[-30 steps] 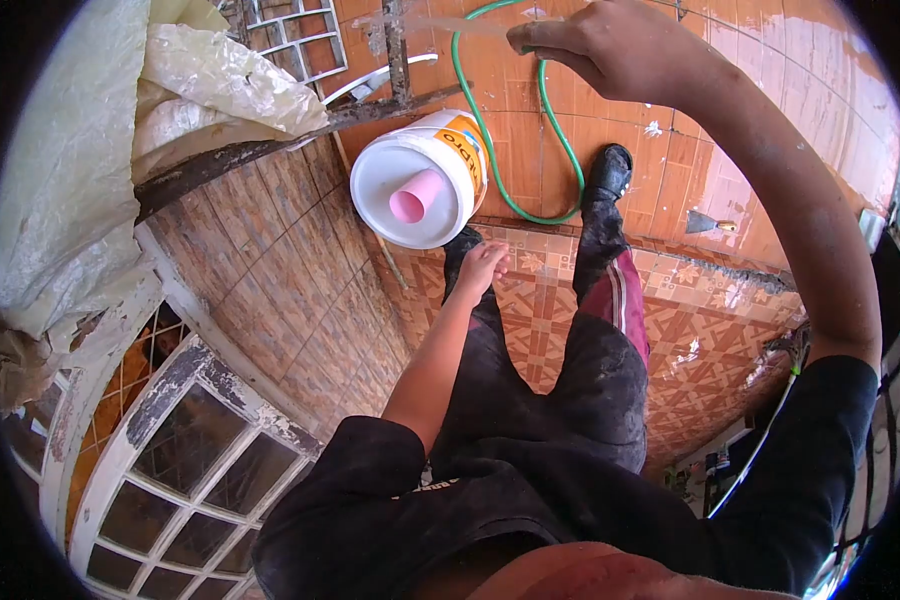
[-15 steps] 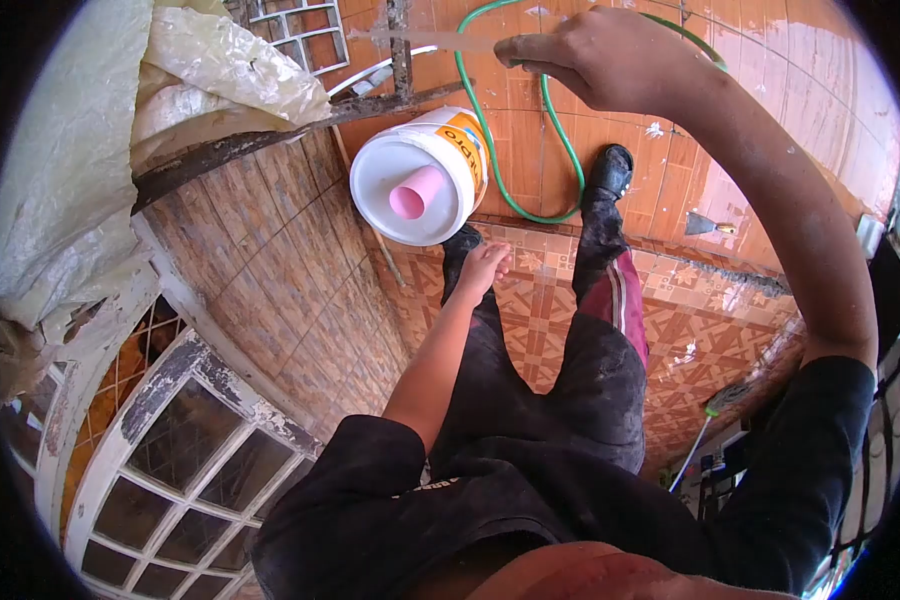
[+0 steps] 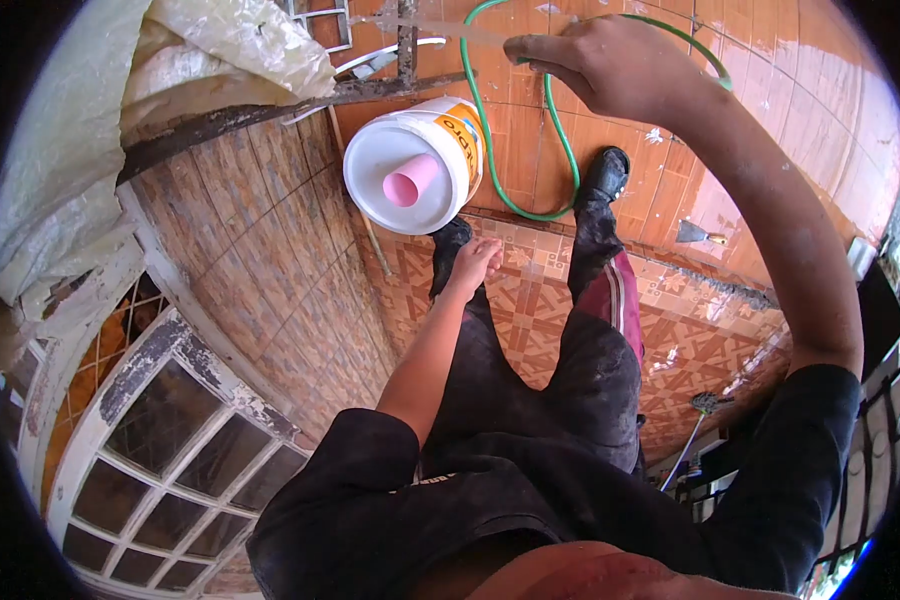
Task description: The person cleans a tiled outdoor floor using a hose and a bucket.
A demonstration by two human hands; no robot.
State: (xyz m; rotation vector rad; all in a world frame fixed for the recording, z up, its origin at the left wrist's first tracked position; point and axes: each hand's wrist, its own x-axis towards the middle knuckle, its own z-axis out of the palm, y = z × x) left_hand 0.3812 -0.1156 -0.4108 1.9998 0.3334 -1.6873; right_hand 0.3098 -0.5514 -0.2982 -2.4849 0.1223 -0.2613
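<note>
At the top centre, my right hand point(image 3: 610, 62) is closed at the end of a pale, blurred, see-through strip point(image 3: 440, 30) that stretches left past a dark metal post. My left hand point(image 3: 478, 262) hangs in front of my leg with its fingers curled, and nothing can be made out in it. Just above and left of that hand is a white bucket point(image 3: 460, 130) with a lid. On the lid stands a pink cup point(image 3: 411, 181). A green hose point(image 3: 568, 150) loops over the tiled floor beside the bucket.
A scraper point(image 3: 698, 233) lies on the orange tiles at the right. A brush with a green-and-white handle point(image 3: 708, 402) is at the lower right. Plastic sheeting point(image 3: 240, 50) hangs at the upper left, above a peeling white window frame point(image 3: 170, 480). A stick leans beside the bucket.
The view has shifted slightly, so the bucket and floor things sit a little differently. My right hand stays closed on the strip's end, and my left hand stays curled.
</note>
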